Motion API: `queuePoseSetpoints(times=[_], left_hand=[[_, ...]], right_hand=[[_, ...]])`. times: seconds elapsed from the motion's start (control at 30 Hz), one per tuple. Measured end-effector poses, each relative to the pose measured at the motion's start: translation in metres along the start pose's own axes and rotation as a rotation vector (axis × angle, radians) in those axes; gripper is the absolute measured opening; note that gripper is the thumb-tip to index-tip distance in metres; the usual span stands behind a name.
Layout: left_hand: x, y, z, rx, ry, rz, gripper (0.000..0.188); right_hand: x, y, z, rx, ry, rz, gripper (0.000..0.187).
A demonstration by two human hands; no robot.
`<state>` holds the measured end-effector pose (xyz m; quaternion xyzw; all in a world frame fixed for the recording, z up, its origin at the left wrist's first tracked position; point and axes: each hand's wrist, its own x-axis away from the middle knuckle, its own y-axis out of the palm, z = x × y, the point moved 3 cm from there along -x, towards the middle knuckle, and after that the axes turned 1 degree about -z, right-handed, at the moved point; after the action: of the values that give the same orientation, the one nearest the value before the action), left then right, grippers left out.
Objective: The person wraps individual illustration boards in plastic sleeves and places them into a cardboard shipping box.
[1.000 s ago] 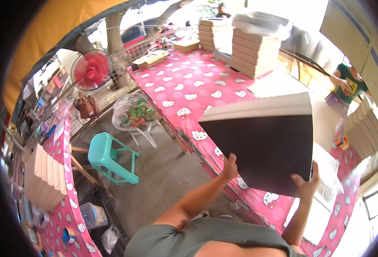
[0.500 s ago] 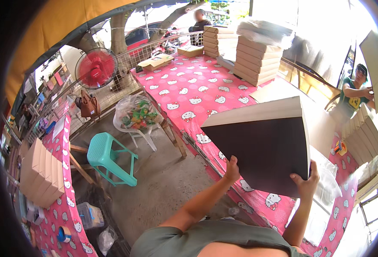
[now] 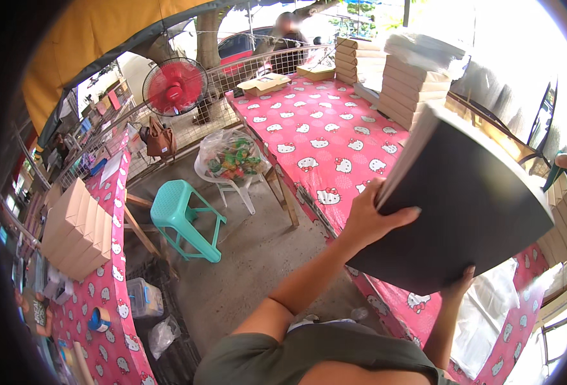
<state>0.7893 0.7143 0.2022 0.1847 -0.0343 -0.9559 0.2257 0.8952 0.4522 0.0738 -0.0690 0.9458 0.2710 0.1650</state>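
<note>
We note both hands on the stack (image 3: 453, 205), which is tilted in the air over the near edge of the table (image 3: 306, 131), its black face toward us and pale sheet edges showing along its upper left side. The left hand (image 3: 376, 218) grasps that left side: thumb flat across the black, index finger along the pale edge, remaining fingers hidden behind. The right hand (image 3: 460, 285) sits lower, at the bottom edge, its thumb against the face; we take it to be gripping too, though its other fingers are out of sight underneath. So the stack lies up and to the right of the left fingers, and mostly above the right ones; the left hand is nearer the upper corner, the right nearer the bottom. The left side slants from upper right to lower left; which side is longer, we cannot tell. White plastic (image 3: 485, 314) lies on the table just beside the right hand.
</note>
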Motion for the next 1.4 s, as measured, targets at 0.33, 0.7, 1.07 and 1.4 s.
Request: queuePoseSetpoints(times=[0.33,0.7,1.07,1.4], left_hand=[[0.002,0.064,0.010,-0.657,0.243,-0.218,0.079],[-0.004,0.076,0.012,-0.695,0.273,-0.218,0.078],[-0.005,0.048,0.003,-0.646,0.180,-0.114,0.074],[-0.013,0.027,-0.012,-0.623,0.181,-0.015,0.073]], right_hand=[[0.013,-0.034,0.098,-0.136,-0.046,0.128,0.075],[0.013,-0.056,0.111,-0.126,0.036,0.224,0.076],[0.007,-0.037,0.104,-0.011,0.036,0.102,0.086],[-0.004,-0.021,0.113,-0.204,0.152,0.101,0.056]])
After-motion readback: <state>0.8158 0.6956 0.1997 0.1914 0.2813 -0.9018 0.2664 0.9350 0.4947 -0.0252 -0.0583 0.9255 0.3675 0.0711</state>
